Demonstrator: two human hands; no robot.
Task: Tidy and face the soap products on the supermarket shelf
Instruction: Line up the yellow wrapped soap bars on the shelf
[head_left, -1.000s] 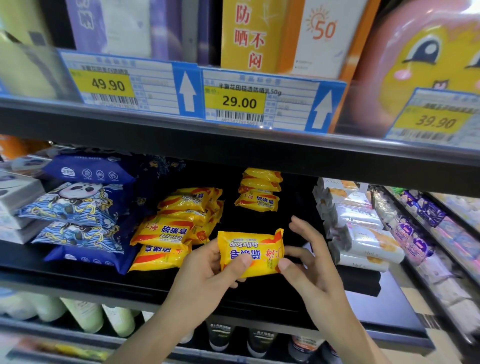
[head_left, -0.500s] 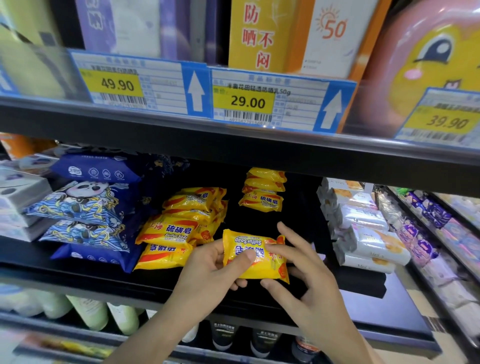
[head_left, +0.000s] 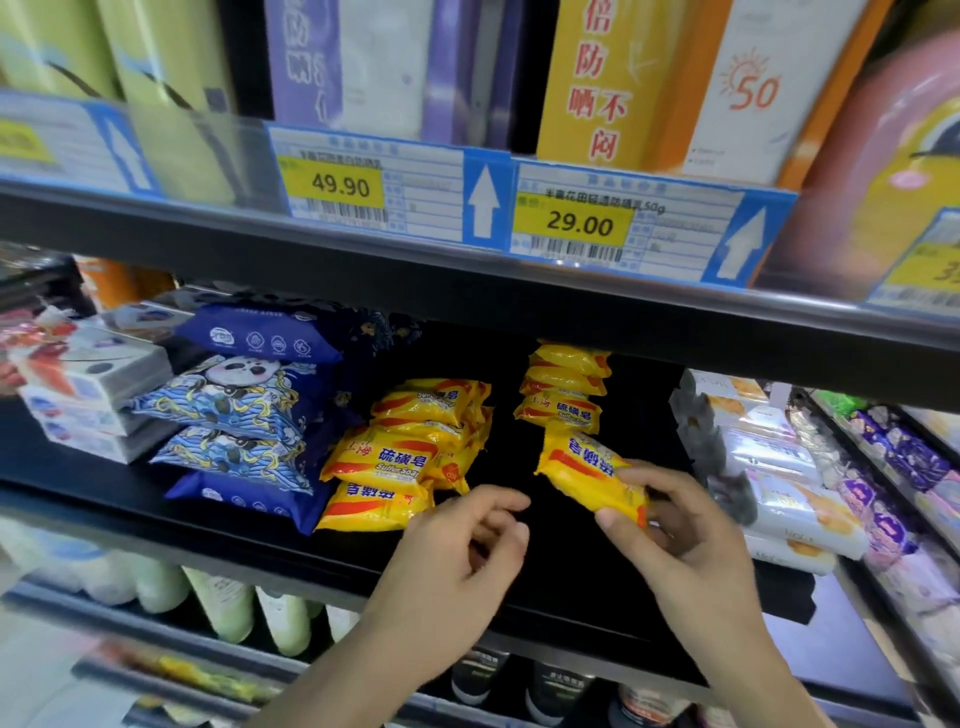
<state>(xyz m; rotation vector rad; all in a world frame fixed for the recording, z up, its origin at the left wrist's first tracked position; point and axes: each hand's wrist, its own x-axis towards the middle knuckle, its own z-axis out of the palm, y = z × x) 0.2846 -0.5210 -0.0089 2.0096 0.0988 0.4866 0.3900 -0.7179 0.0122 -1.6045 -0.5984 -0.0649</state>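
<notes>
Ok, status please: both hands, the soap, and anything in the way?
Left hand loosely curled, holding nothing. Right hand pinches yellow soap bar, label upside down, in front of rear soap stack. Shelf gap ahead unobstructed.

Both hands are raised: the left hand (head_left: 467, 540) loosely curled and empty, the right hand (head_left: 670, 525) pinching with fingers and thumb.

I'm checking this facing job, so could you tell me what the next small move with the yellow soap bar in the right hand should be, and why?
Probably turn the held soap bar around before setting it down in front of the small back stack. The right hand pinches it with its print upside down, while that stack's front label reads upright. The left hand holds nothing and could help turn it.
</notes>
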